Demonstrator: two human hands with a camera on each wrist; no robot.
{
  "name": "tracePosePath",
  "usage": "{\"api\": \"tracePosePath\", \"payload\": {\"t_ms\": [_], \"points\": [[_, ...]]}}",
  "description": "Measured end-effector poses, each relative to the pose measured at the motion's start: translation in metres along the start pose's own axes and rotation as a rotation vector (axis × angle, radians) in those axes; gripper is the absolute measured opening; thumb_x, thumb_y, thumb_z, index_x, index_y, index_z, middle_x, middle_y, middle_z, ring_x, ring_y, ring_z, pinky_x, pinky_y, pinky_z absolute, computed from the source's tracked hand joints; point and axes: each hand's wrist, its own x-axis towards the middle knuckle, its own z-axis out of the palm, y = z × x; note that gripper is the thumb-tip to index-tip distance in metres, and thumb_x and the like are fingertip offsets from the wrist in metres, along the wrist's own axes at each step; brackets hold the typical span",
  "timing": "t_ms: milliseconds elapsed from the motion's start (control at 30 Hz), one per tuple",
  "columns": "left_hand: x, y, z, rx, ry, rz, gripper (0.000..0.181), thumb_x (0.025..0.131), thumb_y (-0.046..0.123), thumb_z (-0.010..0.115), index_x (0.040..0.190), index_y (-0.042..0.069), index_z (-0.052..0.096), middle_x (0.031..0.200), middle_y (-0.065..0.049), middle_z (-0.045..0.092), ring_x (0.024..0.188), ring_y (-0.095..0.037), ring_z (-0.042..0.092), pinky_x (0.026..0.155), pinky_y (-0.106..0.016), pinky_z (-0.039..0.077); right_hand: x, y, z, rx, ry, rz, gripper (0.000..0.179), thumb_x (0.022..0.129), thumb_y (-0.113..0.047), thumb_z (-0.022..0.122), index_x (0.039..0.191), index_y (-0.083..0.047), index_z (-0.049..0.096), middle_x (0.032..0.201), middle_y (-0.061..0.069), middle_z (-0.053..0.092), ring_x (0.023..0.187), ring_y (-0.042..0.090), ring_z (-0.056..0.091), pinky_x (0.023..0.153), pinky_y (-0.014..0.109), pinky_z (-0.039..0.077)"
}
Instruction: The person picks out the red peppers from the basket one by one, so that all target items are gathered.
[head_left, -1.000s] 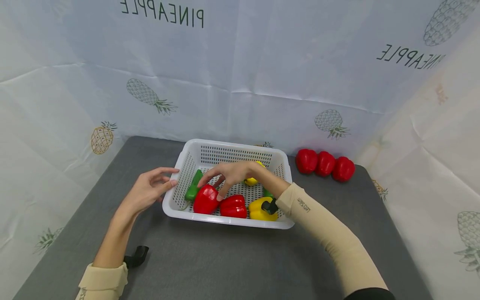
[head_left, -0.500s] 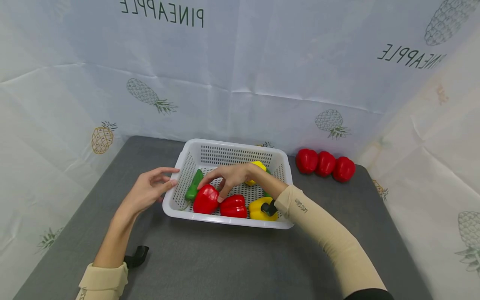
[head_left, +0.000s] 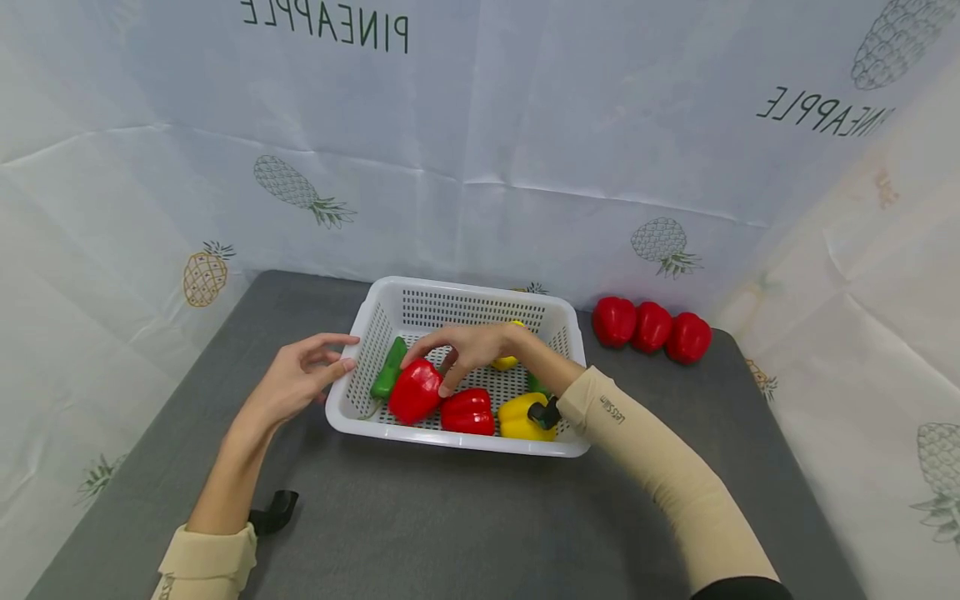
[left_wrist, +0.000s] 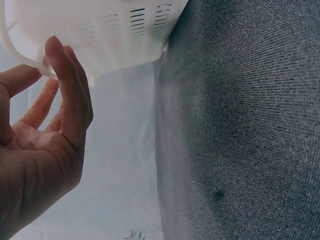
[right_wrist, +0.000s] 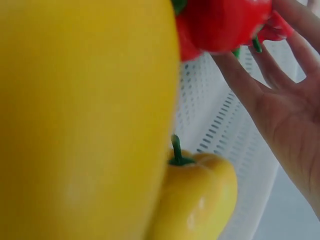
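Note:
The white perforated basket (head_left: pixel 457 446) stands near the back of the table, holding red, yellow and green peppers. My left hand (head_left: pixel 292 379) holds its left rim, with thumb and finger at the edge in the left wrist view. Inside the basket, my right hand (head_left: pixel 468 346) grips a red bell pepper (head_left: pixel 415 393) between thumb and fingers. To its right lie another red bell pepper (head_left: pixel 467 412) and a yellow bell pepper (head_left: pixel 521 417). A long green pepper (head_left: pixel 388 371) lies along the left wall. The right forearm partly hides a second yellow bell pepper (head_left: pixel 505 363).
Three red bell peppers (head_left: pixel 652 327) sit in a row on the dark grey table (head_left: pixel 450 525), right of the basket. A pineapple-print sheet (head_left: pixel 480 150) hangs close behind. In the right wrist view, a yellow bell pepper (right_wrist: pixel 75 120) fills the near left side.
My right hand and the gripped red bell pepper have shifted slightly up and to the right in the head view. My left hand has stayed at the basket rim.

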Motion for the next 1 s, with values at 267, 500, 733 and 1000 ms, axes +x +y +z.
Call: {"api": "tracePosePath", "payload": {"t_ms": [267,500,733,1000], "points": [[0.000,0.000,-0.001,-0.012,-0.006,0.008,0.049,0.105,0.024,0.074,0.149,0.007,0.061,0.120,-0.026,0.074,0.099,-0.027,0.074,0.066,-0.034,0.062,-0.015,-0.004,-0.011,-0.001,0.061,-0.024,0.073,0.089,-0.008,0.083,0.156,-0.010,0.054,0.159,0.008,0.057,0.146,0.036,0.052,0.114,0.042,0.056],[0.000,0.000,0.000,-0.021,-0.007,0.007,0.050,0.105,0.023,0.074,0.150,0.006,0.061,0.120,-0.026,0.074,0.100,-0.028,0.074,0.066,-0.034,0.063,-0.028,-0.012,-0.017,-0.002,0.109,-0.075,0.077,0.086,-0.008,0.085,0.157,-0.007,0.054,0.159,0.009,0.057,0.142,0.028,0.055,0.115,0.051,0.055],[0.000,0.000,-0.001,-0.034,-0.014,0.004,0.050,0.105,0.023,0.074,0.150,0.006,0.060,0.120,-0.026,0.074,0.097,-0.023,0.074,0.066,-0.034,0.063,-0.042,-0.020,-0.021,-0.018,0.130,-0.085,0.081,0.085,-0.011,0.086,0.158,-0.009,0.052,0.161,0.009,0.055,0.145,0.031,0.054,0.115,0.055,0.054],[0.000,0.000,-0.002,-0.035,-0.018,0.010,0.050,0.105,0.023,0.073,0.150,0.006,0.060,0.119,-0.027,0.074,0.094,-0.017,0.073,0.065,-0.034,0.062,-0.063,-0.024,-0.027,-0.024,0.142,-0.108,0.079,0.089,-0.009,0.083,0.159,-0.004,0.048,0.161,0.010,0.054,0.143,0.027,0.056,0.116,0.050,0.055]]}}
